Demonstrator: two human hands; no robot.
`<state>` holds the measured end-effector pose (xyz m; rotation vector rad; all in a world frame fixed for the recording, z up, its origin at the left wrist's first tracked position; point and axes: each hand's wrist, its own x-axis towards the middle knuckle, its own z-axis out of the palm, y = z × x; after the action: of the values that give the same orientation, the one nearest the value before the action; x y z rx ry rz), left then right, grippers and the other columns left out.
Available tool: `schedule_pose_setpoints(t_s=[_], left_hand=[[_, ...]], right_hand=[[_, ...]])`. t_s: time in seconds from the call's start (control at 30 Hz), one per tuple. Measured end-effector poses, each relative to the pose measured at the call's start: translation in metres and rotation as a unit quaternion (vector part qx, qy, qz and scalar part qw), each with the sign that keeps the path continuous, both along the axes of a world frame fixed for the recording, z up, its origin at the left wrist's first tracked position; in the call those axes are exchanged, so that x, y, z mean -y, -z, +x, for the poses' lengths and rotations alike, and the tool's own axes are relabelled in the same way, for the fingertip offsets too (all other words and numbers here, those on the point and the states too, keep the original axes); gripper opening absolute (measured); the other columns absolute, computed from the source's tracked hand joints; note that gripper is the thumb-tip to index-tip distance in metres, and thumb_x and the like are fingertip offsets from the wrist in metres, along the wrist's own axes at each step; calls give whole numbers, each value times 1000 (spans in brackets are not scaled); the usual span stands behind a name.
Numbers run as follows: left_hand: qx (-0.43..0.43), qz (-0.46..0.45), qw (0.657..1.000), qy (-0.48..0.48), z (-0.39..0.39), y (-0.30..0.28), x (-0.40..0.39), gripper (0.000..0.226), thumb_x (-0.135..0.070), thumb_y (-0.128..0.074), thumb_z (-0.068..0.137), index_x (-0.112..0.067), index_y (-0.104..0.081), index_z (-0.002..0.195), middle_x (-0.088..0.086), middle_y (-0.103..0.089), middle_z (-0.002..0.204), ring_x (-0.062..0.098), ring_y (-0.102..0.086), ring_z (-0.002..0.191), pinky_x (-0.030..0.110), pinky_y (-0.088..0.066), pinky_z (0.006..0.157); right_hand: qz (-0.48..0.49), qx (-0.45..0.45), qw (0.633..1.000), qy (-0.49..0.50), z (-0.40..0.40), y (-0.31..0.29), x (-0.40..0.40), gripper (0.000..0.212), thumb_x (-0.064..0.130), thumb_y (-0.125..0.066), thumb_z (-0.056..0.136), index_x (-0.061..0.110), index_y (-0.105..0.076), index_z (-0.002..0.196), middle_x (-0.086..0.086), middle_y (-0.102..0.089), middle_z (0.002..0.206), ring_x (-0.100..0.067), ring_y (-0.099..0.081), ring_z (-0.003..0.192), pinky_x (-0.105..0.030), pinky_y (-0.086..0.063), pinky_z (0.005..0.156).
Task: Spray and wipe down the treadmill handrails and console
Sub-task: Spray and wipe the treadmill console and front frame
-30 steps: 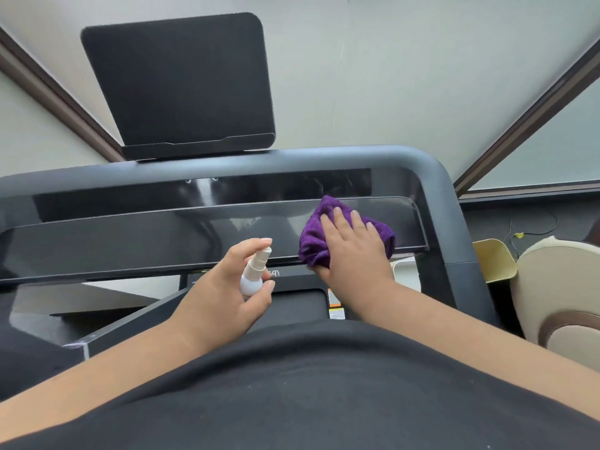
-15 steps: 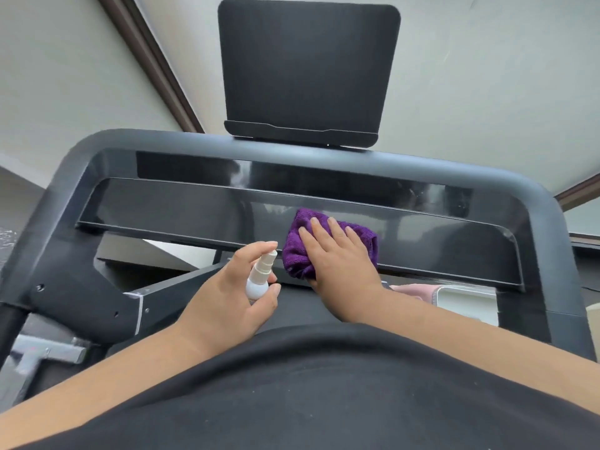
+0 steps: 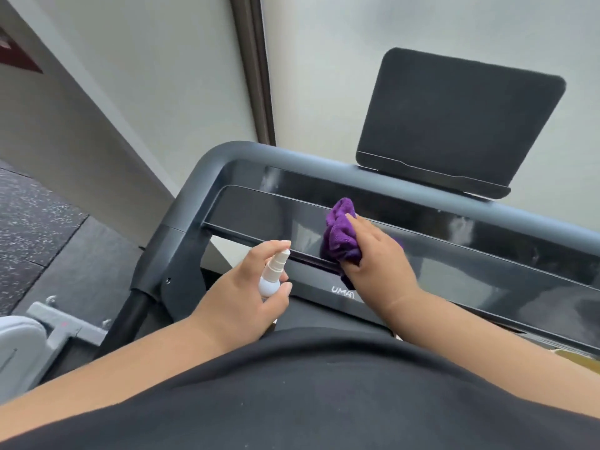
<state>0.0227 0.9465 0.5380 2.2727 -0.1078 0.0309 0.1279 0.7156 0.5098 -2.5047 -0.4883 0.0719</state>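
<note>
The treadmill's grey handrail curves from the lower left up and across the view, framing the long glossy black console, which runs from the left corner off toward the right edge. A dark rectangular tablet holder stands tilted on the far rail, above and to the right of the hands. Below, the person's black shirt fills the bottom of the view, with both bare forearms reaching forward over it. The right hand presses a bunched purple cloth against the console panel, left of its middle; the fingers curl over the cloth and grasp it, with the cloth sticking out past the fingertips toward the left. Just beside it, nearer the left corner, the left hand grips a small white spray bottle, held tilted with its nozzle aimed at the console's lower edge and the forefinger resting on top of the pump. The bottle and cloth are near each other but apart.
</note>
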Motion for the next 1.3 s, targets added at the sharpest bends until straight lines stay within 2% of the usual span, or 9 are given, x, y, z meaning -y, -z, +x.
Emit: schedule_pose_setpoints(t_s=[0.13, 0.27, 0.37, 0.53, 0.67, 0.83, 0.93, 1.13, 1.3], left_hand=[[-12, 4, 999, -34, -10, -3, -41, 74, -30, -68, 87, -76, -23, 124, -27, -59, 102, 5, -63, 83, 8, -43, 72], [-19, 13, 994, -103, -25, -10, -75, 69, -28, -67, 89, -71, -26, 125, -23, -61, 100, 5, -62, 84, 19, -47, 75], [-28, 33, 980, -193, -26, -17, -101, 66, -31, -64, 90, -67, -25, 128, -18, -61, 103, 9, -60, 82, 29, -48, 74], [-62, 123, 952, -274, -23, -18, -147, 54, -36, -58, 90, -58, -27, 129, -17, -52, 100, 2, -48, 69, 13, -28, 56], [-129, 171, 933, -288, -24, -14, -171, 53, -30, -53, 91, -55, -26, 128, -14, -49, 98, -7, -41, 65, 18, -27, 51], [-173, 183, 933, -257, -31, -9, -168, 53, -28, -50, 91, -55, -28, 130, -16, -46, 96, -5, -44, 67, 18, -28, 52], [-192, 189, 929, -255, -30, -6, -165, 50, -27, -50, 91, -52, -30, 129, -13, -49, 96, 9, -48, 70, 19, -28, 52], [-205, 166, 926, -271, -19, -2, -162, 44, -24, -48, 91, -50, -30, 122, -5, -60, 102, 4, -52, 71, 24, -32, 49], [-197, 181, 927, -261, -8, 0, -158, 42, -23, -48, 92, -48, -29, 121, -3, -63, 114, 21, -59, 82, 30, -38, 57]], right_hand=[[-153, -5, 984, -90, -20, 19, -47, 78, 26, -72, 82, 27, -37, 151, 3, -33, 159, -23, -26, 148, -42, -20, 120], [-70, 3, 986, -151, -23, 10, -84, 77, 14, -77, 71, 22, -51, 143, 2, -54, 145, -20, -51, 132, -32, -38, 109], [-12, -12, 992, -122, -14, -9, -111, 72, 15, -70, 74, 35, -49, 140, 17, -56, 137, -7, -50, 121, -20, -40, 92], [-5, 6, 990, -138, 7, -25, -153, 69, 25, -70, 78, 46, -41, 137, 23, -52, 134, -6, -50, 113, -21, -38, 81], [-72, 68, 974, -204, 34, -19, -184, 74, 28, -74, 77, 29, -45, 144, 6, -51, 146, -24, -53, 126, -39, -46, 100], [-284, 17, 923, -260, 46, 11, -205, 95, 67, -59, 82, 34, -9, 156, -4, -14, 164, -30, -14, 150, -50, -20, 119], [-292, 49, 920, -258, 40, 25, -204, 105, 79, -53, 76, 34, -1, 156, -7, -6, 165, -33, -8, 151, -54, -13, 119], [-277, 62, 924, -256, 42, 29, -202, 105, 79, -54, 76, 34, 0, 155, -5, -6, 166, -31, -7, 151, -54, -12, 120], [-270, 50, 924, -265, 44, 28, -200, 106, 78, -55, 76, 35, 0, 155, -4, -5, 166, -30, -6, 152, -53, -11, 121]])
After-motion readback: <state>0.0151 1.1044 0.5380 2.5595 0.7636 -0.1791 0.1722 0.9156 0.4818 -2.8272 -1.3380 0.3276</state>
